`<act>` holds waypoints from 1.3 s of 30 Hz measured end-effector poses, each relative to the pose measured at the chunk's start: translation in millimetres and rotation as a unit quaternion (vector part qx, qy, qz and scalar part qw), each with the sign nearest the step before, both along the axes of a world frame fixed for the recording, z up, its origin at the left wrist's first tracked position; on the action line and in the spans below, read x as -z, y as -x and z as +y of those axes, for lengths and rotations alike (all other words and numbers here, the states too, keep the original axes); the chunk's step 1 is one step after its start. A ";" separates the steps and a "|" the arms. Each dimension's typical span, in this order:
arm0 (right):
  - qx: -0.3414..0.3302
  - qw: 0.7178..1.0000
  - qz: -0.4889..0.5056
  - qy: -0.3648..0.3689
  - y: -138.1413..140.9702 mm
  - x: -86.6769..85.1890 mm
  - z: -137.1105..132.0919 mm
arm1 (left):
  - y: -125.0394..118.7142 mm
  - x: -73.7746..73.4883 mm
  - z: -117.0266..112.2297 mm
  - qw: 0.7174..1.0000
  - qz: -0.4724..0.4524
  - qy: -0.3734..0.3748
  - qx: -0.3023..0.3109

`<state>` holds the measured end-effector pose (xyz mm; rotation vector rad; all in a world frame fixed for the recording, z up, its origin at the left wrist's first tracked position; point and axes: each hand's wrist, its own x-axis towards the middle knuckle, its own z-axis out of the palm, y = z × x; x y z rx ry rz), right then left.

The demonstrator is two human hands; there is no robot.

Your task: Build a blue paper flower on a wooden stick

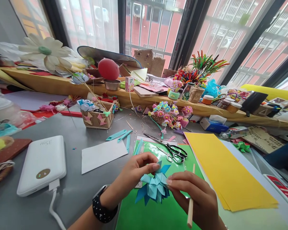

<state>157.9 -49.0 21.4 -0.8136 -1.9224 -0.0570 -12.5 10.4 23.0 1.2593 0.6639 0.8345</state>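
A blue folded-paper flower (155, 187) with many pointed petals is between my hands, over a green mat (132, 214). My left hand (140, 169) pinches its upper edge with thumb and fingers. On the other side, my right hand (194, 195) grips the flower's right petals with its fingertips. A thin wooden stick (191, 207) is also tucked in my right hand, slanting down past the fingers. Just beyond the flower lie black-handled scissors (176, 151) and a smaller silver pair (169, 157). Folded blue paper strips (117, 135) rest beside a white paper sheet (103, 156).
A white power bank (44, 163) with a cable stands left. Yellow paper sheets (225, 169) lie right. Farther back are a cardboard basket (98, 116), crocheted flowers (166, 111), a tissue box (212, 124) and a crowded ledge (144, 102) below the windows.
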 end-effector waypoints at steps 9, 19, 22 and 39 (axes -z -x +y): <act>-0.002 1.000 0.000 0.004 -0.8 0.2 1.0 | -0.6 -0.7 1.0 1.000 -0.005 0.019 0.007; 0.008 1.000 -0.015 -0.003 1.6 1.1 1.5 | -1.0 0.8 0.1 1.000 -0.005 0.029 -0.004; 0.012 1.000 -0.010 -0.007 1.2 3.9 0.6 | -0.8 1.0 -0.1 0.999 -0.008 0.039 -0.005; -0.014 1.000 0.007 0.026 -0.3 13.1 1.0 | -0.6 3.3 0.4 0.999 0.002 0.045 -0.005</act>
